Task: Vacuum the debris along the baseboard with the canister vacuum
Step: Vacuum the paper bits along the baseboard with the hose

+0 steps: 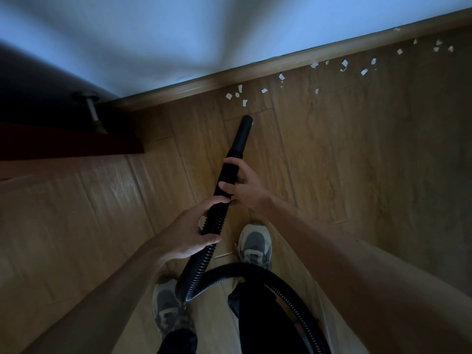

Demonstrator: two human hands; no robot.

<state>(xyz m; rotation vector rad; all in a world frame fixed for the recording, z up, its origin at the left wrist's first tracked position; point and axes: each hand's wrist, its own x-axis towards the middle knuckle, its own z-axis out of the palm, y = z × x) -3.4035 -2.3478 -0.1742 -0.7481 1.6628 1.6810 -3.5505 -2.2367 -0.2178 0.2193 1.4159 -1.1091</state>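
Here L hand (190, 229) & R hand (246, 186) grip hose (204, 260), nozzle (242, 135) maybe touching floor (357, 154).

Home — plank floor (357, 175), wooden baseboard (255, 72)

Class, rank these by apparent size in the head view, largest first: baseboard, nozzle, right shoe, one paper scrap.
1. baseboard
2-3. right shoe and nozzle: similar length, shoe nearer the camera, so unranked
4. paper scrap

No legible text, brand, number or sign on hose (204, 259), shoes (255, 242) or floor (332, 154).
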